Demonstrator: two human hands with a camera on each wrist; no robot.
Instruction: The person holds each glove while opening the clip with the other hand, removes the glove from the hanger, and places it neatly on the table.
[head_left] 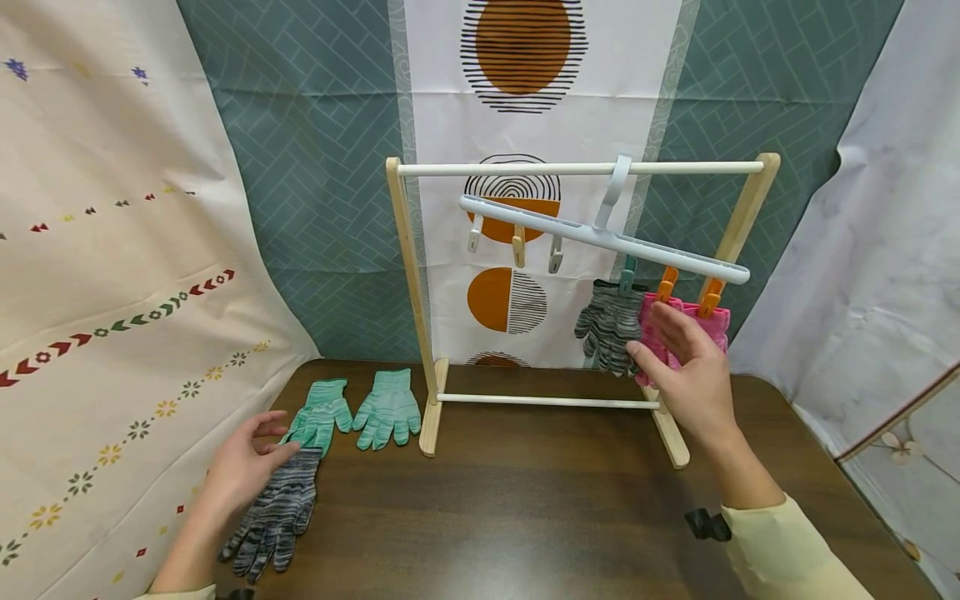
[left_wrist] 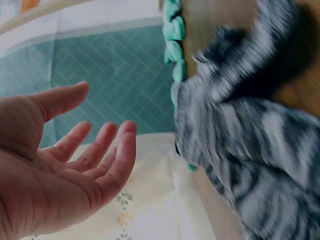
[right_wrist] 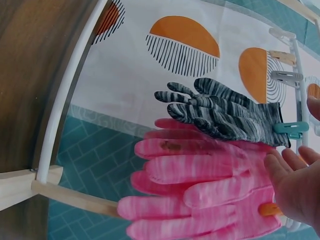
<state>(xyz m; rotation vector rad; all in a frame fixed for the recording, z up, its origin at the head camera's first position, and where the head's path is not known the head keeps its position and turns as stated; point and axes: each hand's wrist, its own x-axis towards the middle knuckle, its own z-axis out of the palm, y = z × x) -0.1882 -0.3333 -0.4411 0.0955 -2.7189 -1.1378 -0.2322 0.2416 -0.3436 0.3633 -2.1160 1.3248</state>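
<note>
Above a black-and-grey knit glove [head_left: 281,512] on the table hovers my left hand [head_left: 242,467], its fingers loosely bent with nothing between them. Two mint-green gloves [head_left: 390,408] lie flat just beyond it. My right hand [head_left: 697,387] is beside the hanging pink gloves [right_wrist: 200,165], fingers fairly straight and holding nothing; whether it touches them I cannot tell. Orange clips [head_left: 667,283] hold the pink gloves to a pale blue hanger [head_left: 540,221]. Left of them, another black-and-grey glove [head_left: 609,325] hangs from a teal clip [head_left: 627,279]. The hanger tilts down to the right.
A wooden rack [head_left: 412,275] with a white top rail [head_left: 510,169] carries the hanger's hook. White, beige and grey clips [head_left: 518,246] hang bare on the hanger's left half. Patterned cloth [head_left: 300,167] stands behind the brown table [head_left: 525,500] and along both sides.
</note>
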